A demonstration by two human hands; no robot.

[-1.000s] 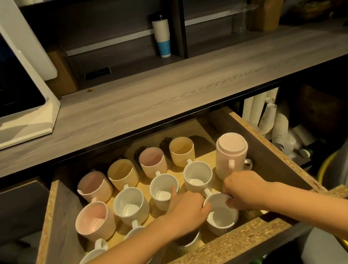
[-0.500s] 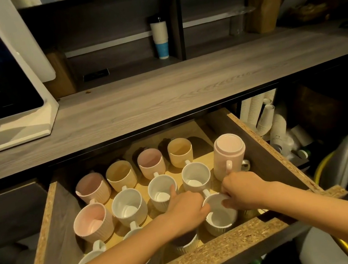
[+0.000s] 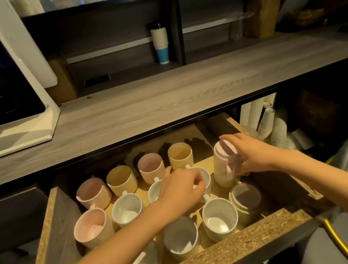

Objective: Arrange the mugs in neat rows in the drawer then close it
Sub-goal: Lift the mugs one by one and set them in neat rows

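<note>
My right hand [image 3: 253,154] curls round the tall pink mug [image 3: 224,169] at the 2 o'clock corner of the drawer [image 3: 220,253]. My left hand [image 3: 181,189] pinches the rim of a white mug [image 3: 205,175] near centre. Being tall, the pink one could tip and chip its close-packed neighbours.

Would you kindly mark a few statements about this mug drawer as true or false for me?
1. The drawer is open. True.
2. The right hand holds the tall pink mug. True.
3. The left hand hangs outside the drawer. False: it grips a white mug inside the drawer.
4. The drawer holds only white mugs. False: a pink mug and a yellow mug stand in the back row.
</note>
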